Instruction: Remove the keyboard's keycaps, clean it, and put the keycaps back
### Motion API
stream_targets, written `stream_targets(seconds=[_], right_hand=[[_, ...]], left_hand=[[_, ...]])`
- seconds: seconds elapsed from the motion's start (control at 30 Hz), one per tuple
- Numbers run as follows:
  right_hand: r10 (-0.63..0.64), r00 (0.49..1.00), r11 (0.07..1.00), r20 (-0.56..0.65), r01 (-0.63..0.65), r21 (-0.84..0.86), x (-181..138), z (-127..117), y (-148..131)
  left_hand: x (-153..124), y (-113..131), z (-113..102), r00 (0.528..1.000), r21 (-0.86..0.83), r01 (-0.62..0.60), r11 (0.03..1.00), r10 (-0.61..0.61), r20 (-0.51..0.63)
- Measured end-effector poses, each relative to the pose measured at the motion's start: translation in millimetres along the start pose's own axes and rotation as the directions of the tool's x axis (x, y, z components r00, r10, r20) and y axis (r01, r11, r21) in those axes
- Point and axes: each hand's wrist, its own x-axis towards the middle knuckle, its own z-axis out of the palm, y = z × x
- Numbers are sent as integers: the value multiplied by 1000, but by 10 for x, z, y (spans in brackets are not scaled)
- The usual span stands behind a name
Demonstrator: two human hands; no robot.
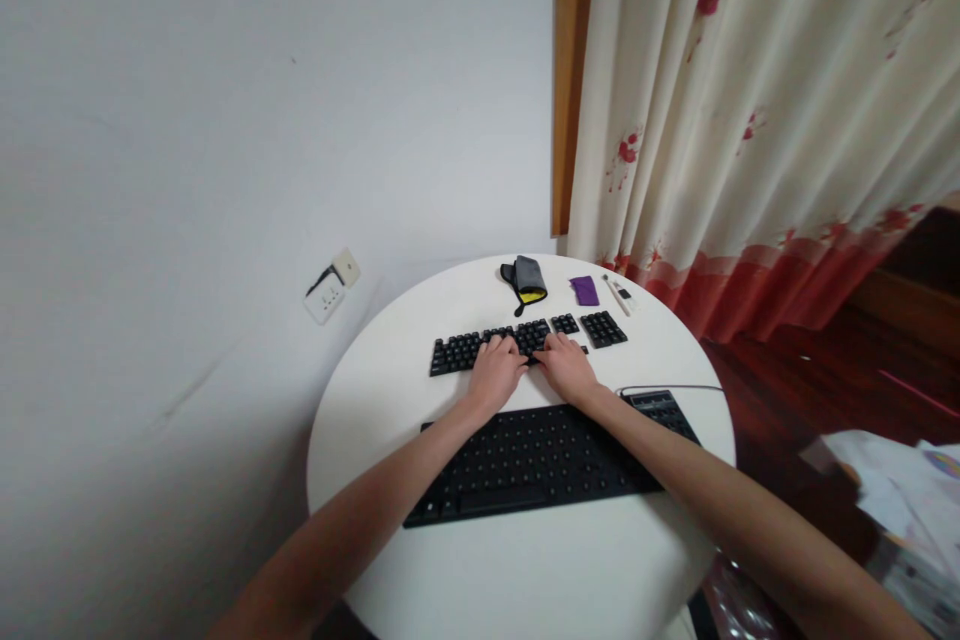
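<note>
Black keycaps [452,354] lie in rows on the round white table, laid out like a keyboard. Both my hands rest at the near edge of these rows. The fingers of my left hand [496,375] spread over the lower middle keys, its thumb pointing right. My right hand [566,370] touches the keys just beside it, its thumb pointing left; the fingertips are partly hidden. Separate blocks of keycaps [603,329] sit to the right. Under my forearms lies a black keyboard base [532,455], its key positions showing small studs instead of caps.
On the far side of the table [390,340] lie a folded grey-and-yellow cloth [529,277], a purple cloth [584,291] and a small white tool [618,296]. A cable [675,387] runs off the right edge. A wall socket [325,299] and a curtain [720,120] stand beyond.
</note>
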Motion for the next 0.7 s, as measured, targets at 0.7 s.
stream_targets(seconds=[0.7], right_hand=[[25,985,906,-172,51,420,-501,-113,94]], left_hand=[[19,22,66,997,16,60,998,-61,51]])
